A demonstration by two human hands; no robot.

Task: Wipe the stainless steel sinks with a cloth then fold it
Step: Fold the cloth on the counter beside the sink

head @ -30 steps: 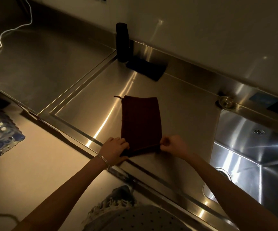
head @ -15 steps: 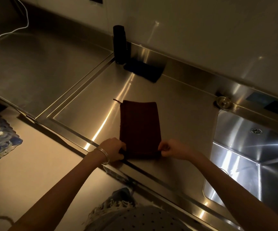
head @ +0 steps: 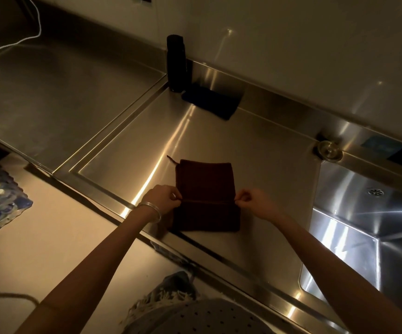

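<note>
The left hand (head: 162, 198) and right hand (head: 255, 203) each pinch an end of the dark red cloth's (head: 204, 182) near edge. They have carried it forward to mid-cloth since half a second ago. The cloth lies between them, with the sink (head: 363, 225) to the right of the right hand.

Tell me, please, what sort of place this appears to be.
Probably a kitchen: a long stainless steel counter, a deep steel sink set into it, and a dark red cloth lying on the counter.
</note>
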